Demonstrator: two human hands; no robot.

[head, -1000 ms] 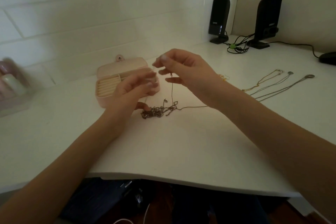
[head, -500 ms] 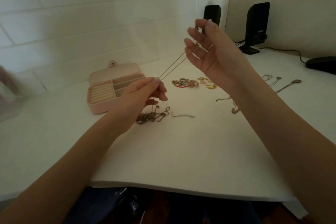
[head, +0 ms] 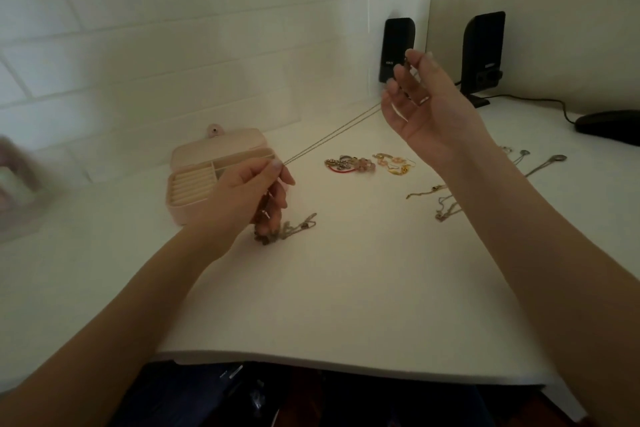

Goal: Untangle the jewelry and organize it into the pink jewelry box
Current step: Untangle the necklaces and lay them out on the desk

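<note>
Where the left hand covers it, the tangled chain pile is partly hidden. Both grips pinch the thin chain; the right hand end is indistinct.

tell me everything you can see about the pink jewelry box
The pink jewelry box sits open on the white table, near the tiled wall. It is a small rounded-corner case that looks like soft leatherette. Its lid leans back, with a snap tab at its top edge. Inside, a row of cream ring rolls fills the left part, with divided compartments to the right. The left hand hides its right front corner; whether they touch is unclear.
</note>
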